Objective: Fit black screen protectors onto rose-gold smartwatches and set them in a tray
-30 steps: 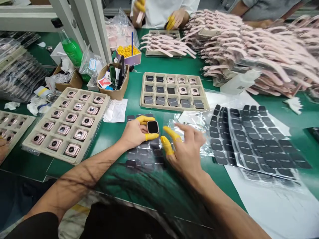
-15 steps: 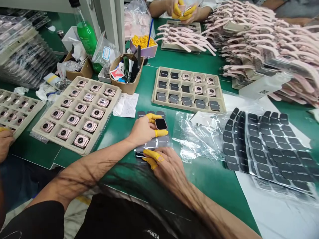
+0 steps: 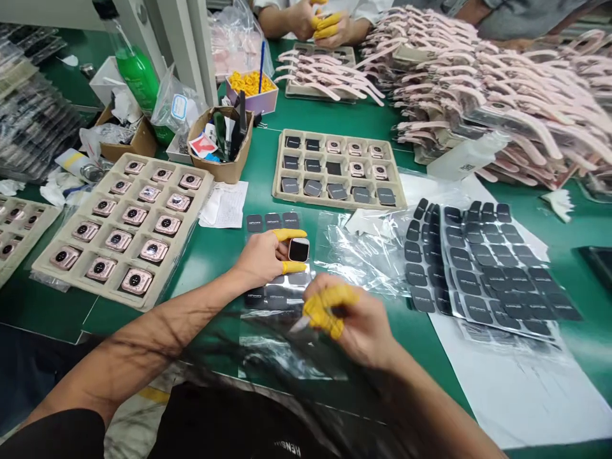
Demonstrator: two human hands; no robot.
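My left hand (image 3: 268,255), with yellow finger cots, grips a watch case (image 3: 299,250) by its edges, its dark screen facing up. Beneath that hand lies a clear sheet of dark square stickers (image 3: 273,222). My right hand (image 3: 354,319), also in yellow cots, is blurred to the right of and nearer than the watch. Its fingers are pinched together, and a small pale, pointed piece (image 3: 300,324) sticks out from them; what it is cannot be made out. Under the right hand, clear plastic film (image 3: 272,347) spreads on the green table.
A tray of watch cases (image 3: 167,280) stands left; another tray (image 3: 306,199) with cases and dark squares is beyond my hands. Sticker sheets (image 3: 471,274) lie right. Behind are pink straps (image 3: 478,83), a cardboard box (image 3: 229,171) and another person's hands (image 3: 329,29).
My right hand has lifted off the sticker sheet and moved right, now with a pale piece at its fingertips. The left hand still holds the watch. The whole view has shifted slightly.
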